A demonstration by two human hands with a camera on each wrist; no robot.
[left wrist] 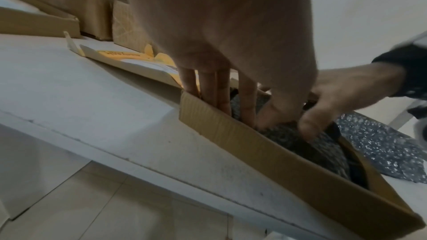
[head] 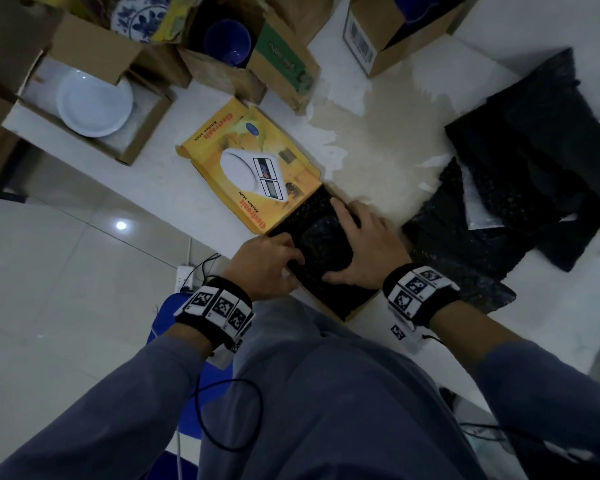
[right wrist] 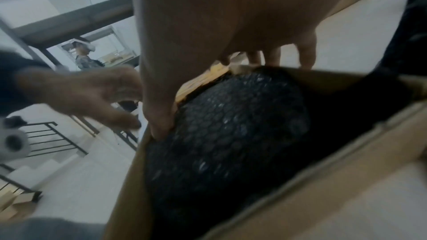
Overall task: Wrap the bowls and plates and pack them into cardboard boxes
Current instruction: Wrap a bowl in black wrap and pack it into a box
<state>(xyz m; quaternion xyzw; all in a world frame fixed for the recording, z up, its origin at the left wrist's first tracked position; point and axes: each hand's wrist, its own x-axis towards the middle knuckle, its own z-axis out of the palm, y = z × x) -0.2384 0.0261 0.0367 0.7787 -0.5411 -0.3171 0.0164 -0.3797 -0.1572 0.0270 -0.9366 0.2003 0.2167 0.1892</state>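
**A:** Where is the wrapped piece?

**B:** Down inside the open cardboard box [head: 355, 308] at the near edge of the table [head: 187, 188] — a dark bubble-wrap bundle [head: 321, 242] that nearly fills it. Whether it holds a bowl or a plate I cannot tell.

**A:** And the hands?

**B:** The right hand [head: 368, 247] lies spread flat on top of the bundle, pressing, gripping nothing. The left hand [head: 269, 261] has its fingers [left wrist: 208, 90] straight, slid down between bundle and box wall; it holds nothing either.

**A:** How to seat it well?

**B:** I'd press evenly with the palm and tuck the loose wrap in along the wall, so nothing rides above the rim before the yellow lid flap [head: 253, 168] closes.

**A:** Room to move?

**B:** The box sits right at the table's edge — push down, not toward the body. More bubble wrap [head: 520, 188] lies just right, other boxes beyond the flap.
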